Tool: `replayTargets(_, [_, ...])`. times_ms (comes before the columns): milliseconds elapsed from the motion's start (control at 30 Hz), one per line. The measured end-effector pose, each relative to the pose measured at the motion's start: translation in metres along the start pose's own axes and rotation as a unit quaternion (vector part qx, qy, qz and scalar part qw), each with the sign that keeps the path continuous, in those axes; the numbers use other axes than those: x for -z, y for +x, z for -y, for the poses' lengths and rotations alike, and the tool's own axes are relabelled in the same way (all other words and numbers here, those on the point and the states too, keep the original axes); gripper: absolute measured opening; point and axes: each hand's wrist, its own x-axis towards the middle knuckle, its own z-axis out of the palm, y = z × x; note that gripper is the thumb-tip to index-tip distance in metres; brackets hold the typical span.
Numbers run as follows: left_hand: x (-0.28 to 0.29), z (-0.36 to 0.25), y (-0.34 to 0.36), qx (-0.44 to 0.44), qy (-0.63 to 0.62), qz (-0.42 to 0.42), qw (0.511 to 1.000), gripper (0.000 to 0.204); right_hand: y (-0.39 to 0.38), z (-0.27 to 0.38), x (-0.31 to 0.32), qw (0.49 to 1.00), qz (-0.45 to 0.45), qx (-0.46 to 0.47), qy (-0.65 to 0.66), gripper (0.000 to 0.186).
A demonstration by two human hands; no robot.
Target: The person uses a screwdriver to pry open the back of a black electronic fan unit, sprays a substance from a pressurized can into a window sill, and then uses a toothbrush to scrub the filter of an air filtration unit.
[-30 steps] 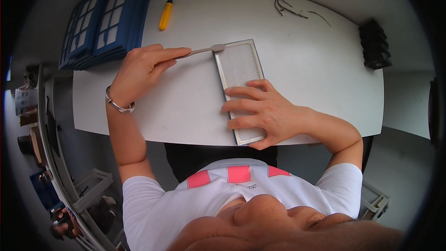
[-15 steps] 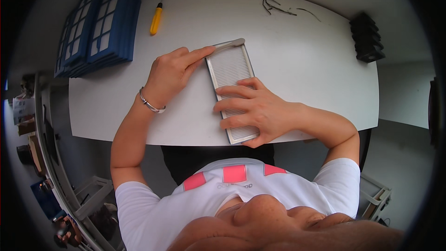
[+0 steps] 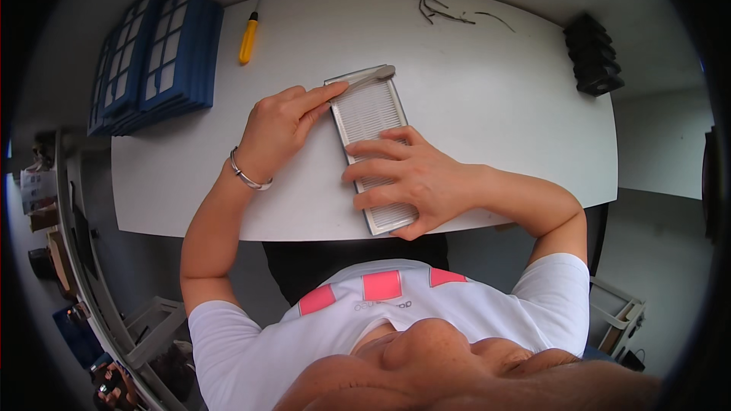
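Head view: right hand (image 3: 415, 179) presses flat, fingers spread, on the filter (image 3: 371, 118) while the left hand (image 3: 280, 125) seemingly pinches a grey strip (image 3: 364, 78), which could tear if yanked.

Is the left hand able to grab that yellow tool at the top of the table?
Probably yes. The left hand rests at the white filter, and the table between it and the yellow tool is bare; the blue filter stack sits off to the side.

White short-sleeved shirt (image 3: 396, 312), pink patches, silver bracelet (image 3: 245, 176).
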Motion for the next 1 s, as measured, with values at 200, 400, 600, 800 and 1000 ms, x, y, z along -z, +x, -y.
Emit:
replayTargets(200, [0.015, -0.01, -0.01, -0.028, -0.031, 0.083, 0.996, 0.034, 0.0, -0.001, 0.0, 1.0, 0.001, 0.0, 0.001, 0.053])
replayTargets(400, [0.01, -0.004, -0.006, -0.013, -0.033, 0.012, 0.999, 0.037, -0.001, -0.001, 0.0, 1.0, 0.006, -0.003, 0.001, 0.053])
replayTargets(600, [0.026, -0.005, -0.01, -0.04, -0.045, 0.091, 0.994, 0.037, -0.001, -0.001, 0.0, 1.0, 0.006, -0.006, 0.001, 0.053])
replayTargets(800, [0.02, -0.006, -0.01, -0.017, -0.036, 0.058, 0.998, 0.038, -0.001, -0.001, -0.001, 1.0, 0.01, -0.005, 0.0, 0.054])
replayTargets(1000, [0.051, -0.008, -0.011, -0.007, -0.039, 0.192, 0.981, 0.035, 0.0, 0.0, 0.0, 1.0, 0.018, -0.008, -0.002, 0.054])
